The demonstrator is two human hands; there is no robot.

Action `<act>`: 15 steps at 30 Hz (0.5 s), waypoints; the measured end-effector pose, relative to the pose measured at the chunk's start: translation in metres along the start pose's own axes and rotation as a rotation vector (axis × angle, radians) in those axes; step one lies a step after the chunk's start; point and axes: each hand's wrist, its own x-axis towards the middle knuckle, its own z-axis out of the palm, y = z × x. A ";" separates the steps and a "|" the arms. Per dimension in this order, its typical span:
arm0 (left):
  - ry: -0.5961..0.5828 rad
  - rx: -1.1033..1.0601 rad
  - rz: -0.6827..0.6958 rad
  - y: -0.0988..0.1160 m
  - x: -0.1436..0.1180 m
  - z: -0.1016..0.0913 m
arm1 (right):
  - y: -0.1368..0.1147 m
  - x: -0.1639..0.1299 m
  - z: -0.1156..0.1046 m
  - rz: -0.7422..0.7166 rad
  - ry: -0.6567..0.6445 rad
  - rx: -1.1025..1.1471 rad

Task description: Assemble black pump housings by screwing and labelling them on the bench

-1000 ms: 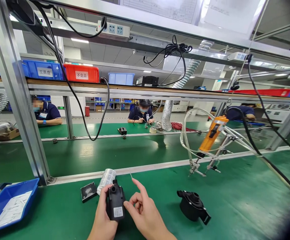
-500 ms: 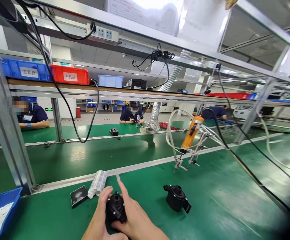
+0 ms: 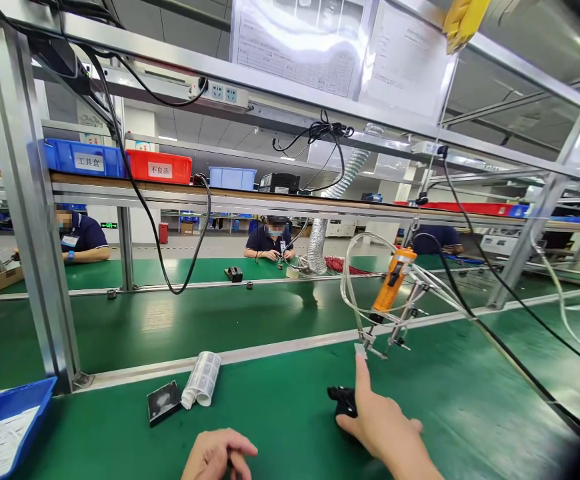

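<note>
My right hand (image 3: pixel 383 417) is over a black pump (image 3: pixel 343 400), with the thumb on its left side and fingers round its far right. Much of the pump is hidden by that hand. The index finger points up and away, with a small pale label (image 3: pixel 361 351) stuck to its tip. My left hand (image 3: pixel 217 457) is at the bottom edge, fingers loosely bent and apart, with nothing visible in it. Left of centre lie a roll of labels (image 3: pixel 203 379) and a small black box with a pale smudged top (image 3: pixel 164 402).
An orange electric screwdriver (image 3: pixel 393 283) hangs on a jointed arm just beyond my right hand. A blue tray (image 3: pixel 45 407) with white strips stands at the left. Metal posts (image 3: pixel 35 220) and hanging cables frame the green bench (image 3: pixel 280 407). Co-workers sit across it.
My hands have parted. The pump they held together is out of sight. My right hand has moved right onto the other pump; my left hand has drawn down. The view has shifted slightly.
</note>
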 end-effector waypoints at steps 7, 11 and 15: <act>0.201 0.107 -0.010 -0.004 0.002 -0.016 | -0.079 -0.051 -0.002 -0.584 -0.195 0.466; 0.107 0.124 -0.032 -0.005 0.001 -0.019 | -0.093 -0.069 0.003 -0.710 -0.379 0.687; 0.170 0.070 -0.135 0.010 0.004 -0.016 | -0.100 -0.066 0.010 -0.733 -0.315 0.738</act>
